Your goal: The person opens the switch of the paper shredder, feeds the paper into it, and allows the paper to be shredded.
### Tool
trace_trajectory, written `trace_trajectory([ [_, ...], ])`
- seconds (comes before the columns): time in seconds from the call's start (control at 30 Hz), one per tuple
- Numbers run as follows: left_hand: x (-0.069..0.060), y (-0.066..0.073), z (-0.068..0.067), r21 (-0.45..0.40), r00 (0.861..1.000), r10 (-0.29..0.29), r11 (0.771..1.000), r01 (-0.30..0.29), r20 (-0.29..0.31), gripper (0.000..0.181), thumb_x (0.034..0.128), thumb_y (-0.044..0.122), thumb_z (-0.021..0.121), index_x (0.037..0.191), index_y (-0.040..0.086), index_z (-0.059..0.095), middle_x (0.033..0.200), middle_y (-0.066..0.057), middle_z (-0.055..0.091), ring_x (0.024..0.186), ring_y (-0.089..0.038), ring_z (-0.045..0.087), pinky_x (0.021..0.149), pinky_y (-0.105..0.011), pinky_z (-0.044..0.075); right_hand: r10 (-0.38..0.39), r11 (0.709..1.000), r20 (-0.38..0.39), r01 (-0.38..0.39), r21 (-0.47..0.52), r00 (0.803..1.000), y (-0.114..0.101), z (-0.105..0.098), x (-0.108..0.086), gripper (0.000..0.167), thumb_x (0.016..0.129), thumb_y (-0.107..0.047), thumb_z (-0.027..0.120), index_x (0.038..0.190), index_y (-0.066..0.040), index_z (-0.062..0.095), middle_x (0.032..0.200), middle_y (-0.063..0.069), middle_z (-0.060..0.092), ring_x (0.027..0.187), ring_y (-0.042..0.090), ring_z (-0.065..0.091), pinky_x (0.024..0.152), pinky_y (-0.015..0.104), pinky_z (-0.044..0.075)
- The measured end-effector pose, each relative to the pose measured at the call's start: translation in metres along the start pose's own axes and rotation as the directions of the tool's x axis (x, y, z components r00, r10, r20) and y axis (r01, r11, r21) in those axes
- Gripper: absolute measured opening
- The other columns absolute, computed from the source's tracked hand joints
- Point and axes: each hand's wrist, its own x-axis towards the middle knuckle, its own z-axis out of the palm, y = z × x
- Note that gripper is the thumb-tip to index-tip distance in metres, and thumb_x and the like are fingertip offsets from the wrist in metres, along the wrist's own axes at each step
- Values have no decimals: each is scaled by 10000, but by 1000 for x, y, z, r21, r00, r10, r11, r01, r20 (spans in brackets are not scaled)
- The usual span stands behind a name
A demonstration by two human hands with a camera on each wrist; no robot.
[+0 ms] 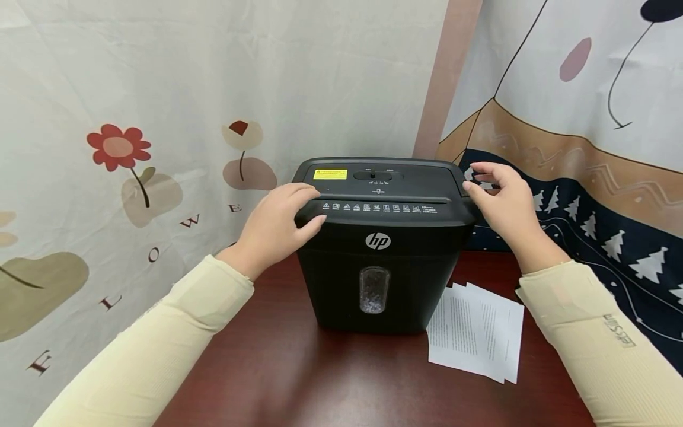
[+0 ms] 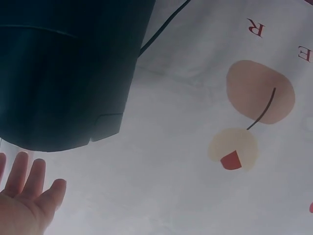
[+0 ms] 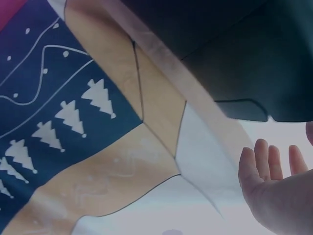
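Find in the centre of the head view a black HP paper shredder [image 1: 381, 258], upright on a reddish-brown tabletop [image 1: 240, 367]. See at its upper left corner the left hand [image 1: 280, 222], with fingers relaxed above the top rim [image 1: 395, 220] and thumb before the front face; at its upper right corner the right hand [image 1: 504, 198], with fingers loosely bent and thumb at the edge. No grip in either. Cannot tell from the wrist views about firm contact with the plastic. Judge the body as stiff, smooth and rather slippery, probably top-heavy, with moderate weight overall. Better to take hold at both short ends, beneath the overhanging rim, palms level, than near the clear window [image 1: 375, 290] in the lower centre, likely the more fragile part, with paper scraps [image 1: 373, 306] behind it. Keep fingertips away from the feed slot [image 1: 389, 198] and slider switch [image 1: 373, 175] on top. Mind the printed sheets [image 1: 469, 335] at lower right, beside the base: presumably light, limp, easily creased.
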Motion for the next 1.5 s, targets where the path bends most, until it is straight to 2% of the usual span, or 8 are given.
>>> trace_trajectory([
  [0.13, -8, -5, 1, 11, 999, 30, 999, -30, -45, 359, 854, 192, 710, 1133, -27, 657, 1185, -149, 626, 1128, -312, 561, 1000, -448, 427, 27, 1000, -41, -27, -1, 999, 12, -5, -2, 471, 975, -301, 559, 1382, -68, 519, 1328, 219, 543, 1125, 373, 578, 945, 520, 484],
  [0.27, -16, -10, 3, 9, 997, 28, 1000, -27, -69, 376, 840, 183, 721, 1143, -31, 654, 1203, -164, 621, 1154, -326, 553, 1030, -443, 405, 56, 998, -53, -54, 29, 997, 26, -8, -5, 489, 975, -307, 555, 1387, -50, 506, 1361, 212, 514, 1212, 350, 523, 1015, 494, 437],
  [0.6, -31, -15, 3, 39, 995, 23, 999, -19, -97, 392, 832, 171, 728, 1176, -2, 656, 1249, -164, 611, 1216, -331, 531, 1074, -547, 350, 109, 994, -14, -109, 18, 994, 61, -3, -18, 555, 973, -334, 552, 1409, -4, 451, 1456, 246, 376, 1288, 410, 436, 1030, 577, 382],
  [0.93, -40, -18, 6, 47, 992, 33, 999, -27, -125, 381, 818, 142, 733, 1164, 0, 661, 1228, -165, 623, 1185, -325, 552, 1075, -526, 360, 195, 981, -7, -195, 14, 981, 95, 6, -38, 551, 986, -275, 531, 1413, 49, 408, 1434, 294, 377, 1284, 456, 406, 1013, 615, 370],
  [1.13, -41, -18, 9, 52, 990, 46, 998, -39, -137, 380, 805, 125, 738, 1156, 0, 665, 1208, -159, 631, 1173, -323, 561, 1067, -525, 370, 253, 967, -2, -253, -2, 967, 116, 13, -51, 541, 988, -236, 522, 1410, 75, 390, 1426, 315, 373, 1276, 483, 400, 1011, 615, 374],
  [1.5, -45, -18, 12, 57, 989, 47, 998, -39, -142, 376, 800, 120, 743, 1145, -10, 667, 1207, -162, 627, 1181, -333, 553, 1066, -520, 375, 381, 924, 30, -381, 2, 924, 146, 28, -72, 545, 989, -187, 517, 1431, 83, 347, 1435, 328, 342, 1286, 481, 382, 1018, 578, 392],
])
